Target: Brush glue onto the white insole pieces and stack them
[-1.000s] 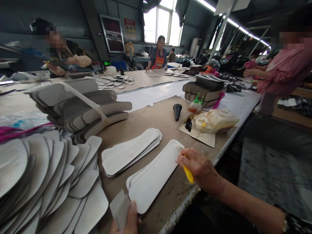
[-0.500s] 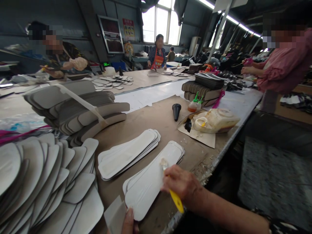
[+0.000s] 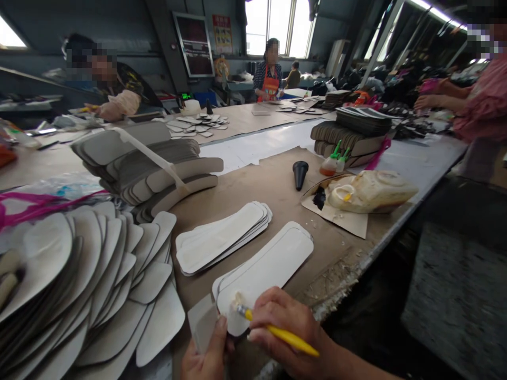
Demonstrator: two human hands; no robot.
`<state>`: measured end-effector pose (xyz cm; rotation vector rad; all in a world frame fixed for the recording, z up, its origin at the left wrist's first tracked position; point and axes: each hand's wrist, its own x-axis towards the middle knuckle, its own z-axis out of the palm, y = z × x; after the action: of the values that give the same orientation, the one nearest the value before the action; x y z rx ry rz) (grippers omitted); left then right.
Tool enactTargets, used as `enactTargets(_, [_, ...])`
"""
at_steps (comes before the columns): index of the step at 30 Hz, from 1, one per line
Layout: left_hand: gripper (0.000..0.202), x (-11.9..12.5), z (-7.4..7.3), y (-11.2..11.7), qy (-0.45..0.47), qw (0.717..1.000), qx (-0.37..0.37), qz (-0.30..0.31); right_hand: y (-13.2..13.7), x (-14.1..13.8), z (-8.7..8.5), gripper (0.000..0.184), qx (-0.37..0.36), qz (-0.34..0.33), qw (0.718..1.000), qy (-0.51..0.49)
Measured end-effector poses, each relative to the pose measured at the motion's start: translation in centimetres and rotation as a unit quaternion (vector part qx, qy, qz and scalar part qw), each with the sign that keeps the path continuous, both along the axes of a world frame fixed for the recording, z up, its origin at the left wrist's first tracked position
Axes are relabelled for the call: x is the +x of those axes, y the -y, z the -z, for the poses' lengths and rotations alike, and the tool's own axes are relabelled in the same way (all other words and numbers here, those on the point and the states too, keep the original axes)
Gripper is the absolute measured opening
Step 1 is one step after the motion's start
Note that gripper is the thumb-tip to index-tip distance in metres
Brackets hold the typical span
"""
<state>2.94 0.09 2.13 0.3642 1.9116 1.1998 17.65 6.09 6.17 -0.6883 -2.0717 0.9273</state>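
Two hands meet at the near edge of the brown table (image 3: 253, 184).
Curled with knuckles up, the right hand (image 3: 285, 324) has its fingers closed round a slim yellow-handled brush (image 3: 297, 343). The brush's pale bristle tip touches the near end of the top white, long, round-ended panel (image 3: 269, 264), which lies on a small stack close in front. Low at the bottom edge, the left hand (image 3: 206, 361) pinches a small grey card piece (image 3: 201, 323) under its thumb, tilted, just beside that panel's end. A second stack of white panels (image 3: 222, 237) lies further in.
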Motion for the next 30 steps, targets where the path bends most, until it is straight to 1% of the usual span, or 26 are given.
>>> enactTargets(1, [0.038, 0.0, 0.0, -0.1, 0.002, 1.0, 0.007, 0.007, 0.4, -0.3, -0.2, 0.018, -0.06, 0.004, 0.998, -0.036])
enactTargets(2, [0.038, -0.1, -0.1, -0.1, 0.002, 1.0, 0.013, 0.014, 0.5, -0.4, -0.3, 0.02, -0.124, 0.023, 0.99, -0.065])
enactTargets(4, [0.04, -0.1, -0.4, -0.1, 0.002, 0.999, 0.025, 0.022, 0.0, 0.2, -0.5, 0.026, -0.244, 0.081, 0.96, -0.107])
enactTargets(5, [0.039, -0.2, -0.6, -0.1, 0.003, 0.999, 0.035, 0.016, -0.5, 0.7, -0.5, 0.029, -0.292, 0.109, 0.942, -0.123])
enactTargets(6, [0.037, -0.3, -0.8, 0.0, 0.005, 0.999, 0.045, 0.003, -1.1, 1.4, -0.6, 0.031, -0.323, 0.136, 0.926, -0.138])
enactTargets(7, [0.037, -0.4, -1.0, 0.1, 0.006, 0.998, 0.057, -0.015, -1.6, 2.1, -0.7, 0.033, -0.336, 0.162, 0.916, -0.148])
enactTargets(8, [0.039, -0.5, -1.3, 0.4, 0.008, 0.997, 0.068, -0.031, -2.2, 2.9, -0.8, 0.034, -0.327, 0.189, 0.913, -0.154])
enactTargets(10, [0.042, -0.6, -2.0, 1.0, 0.031, 0.994, 0.096, -0.041, -2.9, 4.0, -1.2, 0.035, -0.274, 0.214, 0.925, -0.153])
enactTargets(11, [0.042, -0.6, -2.3, 1.3, 0.056, 0.992, 0.109, -0.033, -3.0, 4.3, -1.5, 0.037, -0.245, 0.205, 0.937, -0.145])
enactTargets(12, [0.04, -0.4, -2.6, 1.7, 0.089, 0.988, 0.121, -0.02, -2.9, 4.4, -1.8, 0.038, -0.225, 0.179, 0.949, -0.129])
enactTargets(13, [0.038, -0.1, -2.9, 2.0, 0.125, 0.983, 0.131, -0.004, -2.7, 4.1, -2.0, 0.038, -0.221, 0.14, 0.959, -0.105])
enactTargets(14, [0.037, 0.3, -3.2, 2.2, 0.161, 0.977, 0.138, 0.014, -2.2, 3.7, -2.2, 0.039, -0.234, 0.096, 0.965, -0.075])
enactTargets(15, [0.036, 0.8, -3.5, 2.4, 0.191, 0.971, 0.141, 0.032, -1.7, 3.0, -2.3, 0.038, -0.257, 0.054, 0.964, -0.041])
enactTargets(16, [0.035, 1.4, -3.8, 2.5, 0.215, 0.965, 0.139, 0.052, -1.1, 2.2, -2.3, 0.036, -0.288, 0.013, 0.957, -0.012])
enactTargets(17, [0.035, 2.0, -4.0, 2.5, 0.234, 0.961, 0.132, 0.071, -0.5, 1.3, -2.2, 0.034, -0.327, -0.023, 0.945, 0.008])
enactTargets(19, [0.037, 3.2, -4.2, 2.4, 0.25, 0.957, 0.113, 0.099, 0.5, -0.2, -1.8, 0.029, -0.413, -0.074, 0.908, 0.014])
enactTargets(21, [0.043, 4.0, -4.2, 2.2, 0.242, 0.959, 0.095, 0.109, 1.1, -1.1, -1.4, 0.027, -0.471, -0.089, 0.878, 0.011])
enactTargets(22, [0.044, 4.3, -4.1, 2.2, 0.237, 0.961, 0.091, 0.109, 1.3, -1.2, -1.3, 0.025, -0.48, -0.082, 0.873, 0.018])
enactTargets(23, [0.043, 4.4, -4.1, 2.2, 0.236, 0.962, 0.09, 0.105, 1.3, -1.2, -1.2, 0.022, -0.476, -0.07, 0.876, 0.029])
enactTargets(25, [0.04, 4.6, -4.0, 2.4, 0.242, 0.961, 0.093, 0.099, 1.2, -0.9, -1.3, 0.017, -0.435, -0.048, 0.898, 0.057])
enactTargets(28, [0.037, 4.7, -4.1, 2.8, 0.263, 0.957, 0.1, 0.074, 0.7, -0.3, -1.3, 0.015, -0.327, -0.001, 0.941, 0.089])
enactTargets(30, [0.04, 4.8, -4.2, 3.1, 0.277, 0.955, 0.092, 0.051, 0.3, -0.1, -1.1, 0.017, -0.271, 0.041, 0.958, 0.083])
